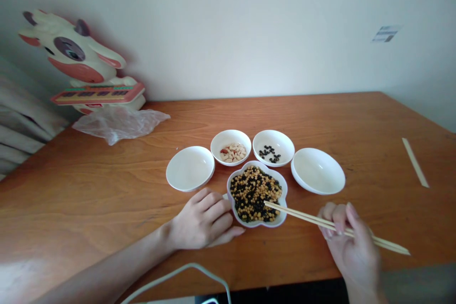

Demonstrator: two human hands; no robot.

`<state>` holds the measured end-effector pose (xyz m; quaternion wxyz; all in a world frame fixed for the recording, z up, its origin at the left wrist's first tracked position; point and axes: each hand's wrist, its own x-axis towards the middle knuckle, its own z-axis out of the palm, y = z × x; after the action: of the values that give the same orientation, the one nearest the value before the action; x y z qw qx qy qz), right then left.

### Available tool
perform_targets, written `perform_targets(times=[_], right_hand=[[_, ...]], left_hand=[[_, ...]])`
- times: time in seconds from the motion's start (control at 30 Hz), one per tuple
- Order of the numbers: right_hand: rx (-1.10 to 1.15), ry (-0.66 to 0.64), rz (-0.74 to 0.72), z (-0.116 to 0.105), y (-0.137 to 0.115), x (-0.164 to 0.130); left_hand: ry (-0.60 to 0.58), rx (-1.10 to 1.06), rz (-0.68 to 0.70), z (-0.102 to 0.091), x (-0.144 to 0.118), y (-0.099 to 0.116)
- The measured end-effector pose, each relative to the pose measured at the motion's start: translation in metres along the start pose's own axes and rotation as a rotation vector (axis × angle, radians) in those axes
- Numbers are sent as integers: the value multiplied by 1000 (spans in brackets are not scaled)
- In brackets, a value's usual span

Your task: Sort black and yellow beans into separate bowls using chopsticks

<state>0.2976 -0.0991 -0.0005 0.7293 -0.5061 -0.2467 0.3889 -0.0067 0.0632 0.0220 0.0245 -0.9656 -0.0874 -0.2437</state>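
A flower-shaped bowl (233,210), white with a pale purple rim, holds a mix of yellow beans and black beans. Against its left side lies my left hand (204,221), fingers curled at the edge and thumb near the front; the exact contact is partly hidden. In my right hand (351,240) is a pair of wooden chopsticks (309,219), their tips over the beans at the bowl's right. Behind stand a white bowl with peanuts (233,152) and a white bowl with black beans (270,153).
White bowls without contents stand at left (190,168) and right (318,171). A paper chopstick sleeve (415,162) lies far right. At the back left are a cow-shaped toy keyboard (96,76) and a clear plastic bag (123,123). A white cable (185,268) loops at the front edge.
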Motion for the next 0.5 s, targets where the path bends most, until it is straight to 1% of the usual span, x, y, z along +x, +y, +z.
perform_targets(times=[0.1,0.17,0.27,0.4,0.5], right_hand=[[-17,20,-34,0,0,-1],[-32,47,-61,0,1,-3],[-75,84,-105,0,2,-4],[-146,78,-202,0,2,-4],[-171,93,-259,1,3,-4]], left_hand=[[-2,-48,-68,-1,3,-5],[14,-52,-48,-4,-2,-8],[-13,-67,-59,-7,-13,-11],[-47,-25,-98,-8,-21,-11],[-21,43,-152,-9,-20,-9]])
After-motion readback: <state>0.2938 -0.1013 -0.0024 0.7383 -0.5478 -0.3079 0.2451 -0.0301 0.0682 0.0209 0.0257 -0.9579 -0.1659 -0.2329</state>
